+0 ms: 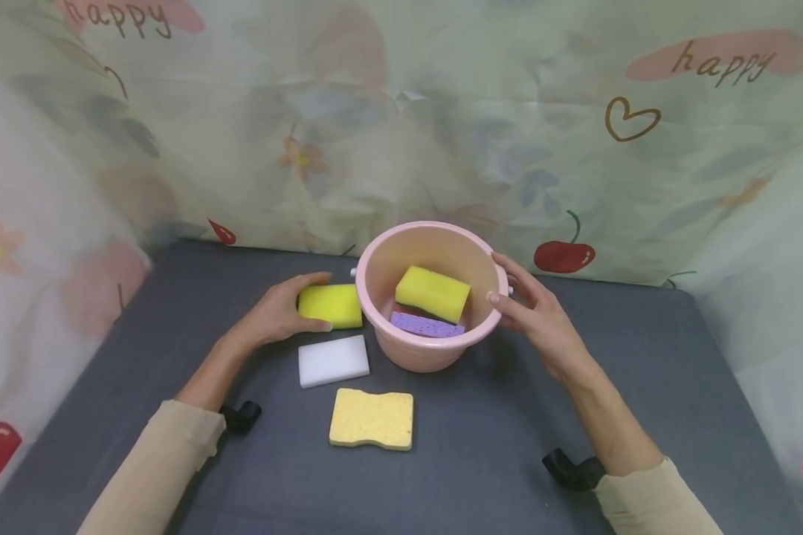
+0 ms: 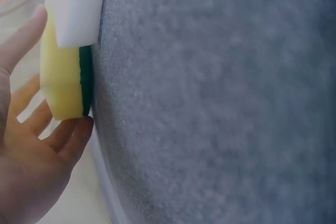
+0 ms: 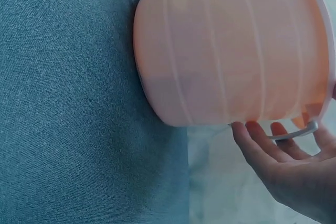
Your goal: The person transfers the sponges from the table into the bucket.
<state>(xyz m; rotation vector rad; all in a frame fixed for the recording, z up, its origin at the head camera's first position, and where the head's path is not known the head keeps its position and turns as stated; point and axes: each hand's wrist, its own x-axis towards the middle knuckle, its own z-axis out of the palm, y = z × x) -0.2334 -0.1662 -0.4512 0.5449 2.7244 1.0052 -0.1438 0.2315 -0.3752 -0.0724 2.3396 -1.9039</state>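
A pink bucket (image 1: 423, 355) stands on the dark table, with a yellow sponge (image 1: 433, 291) and a purple sponge (image 1: 427, 325) inside it. At the bucket's right side my right hand (image 1: 538, 316) holds the rim, its fingers against the outer wall beside the grey handle (image 3: 294, 132). My left hand (image 1: 288, 306) grips another yellow sponge (image 1: 331, 305), thumb on the near side and fingers around the far left end. That sponge lies on the table close against the bucket's left side; its green scouring layer (image 2: 86, 80) faces down.
A white sponge (image 1: 334, 362) lies just in front of the gripped one. Nearer to me is a pale yellow sponge (image 1: 372, 420) with notched sides. A printed curtain (image 1: 401, 148) hangs behind the table (image 1: 468, 475) and along its sides.
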